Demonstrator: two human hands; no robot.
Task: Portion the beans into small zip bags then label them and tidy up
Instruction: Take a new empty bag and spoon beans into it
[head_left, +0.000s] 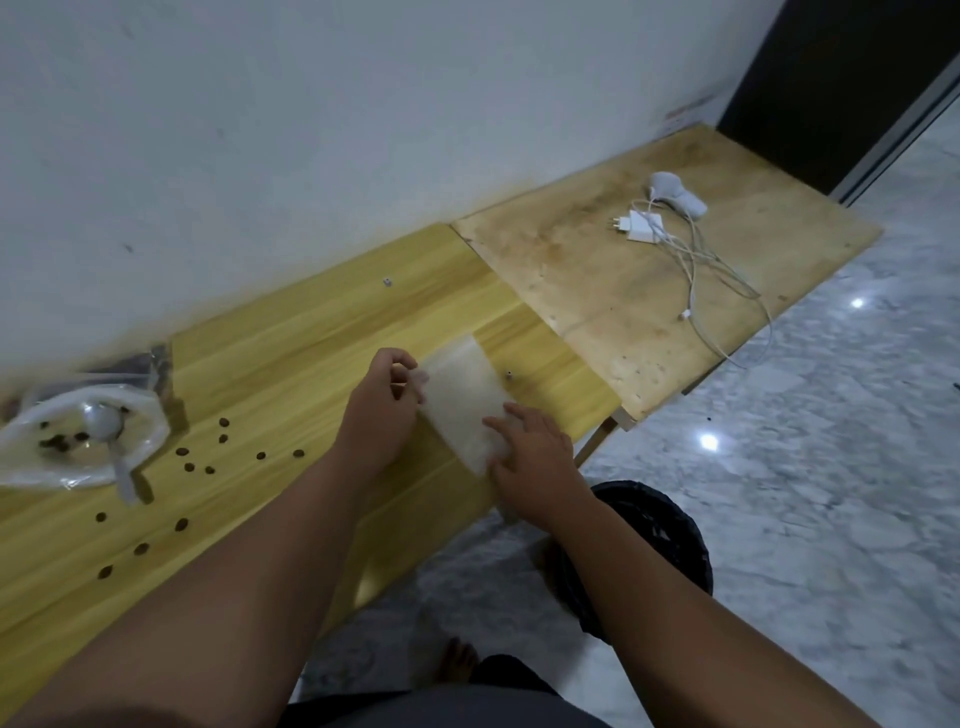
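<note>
Our small translucent plastic zip bag (462, 400) lies flat on the yellow wooden counter (291, 332) between both hands, long axis slanting away from us; our left hand (384, 410) pinches its left edge with curled fingers; our right hand (530, 457) presses spread fingers on its near end; scattered brown beans (182, 452) lie leftward, nearer the left hand.

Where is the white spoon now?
Head view, far left of the yellow table: the white spoon lies in the open plastic bag, loose beans scattered just right of it.
</note>
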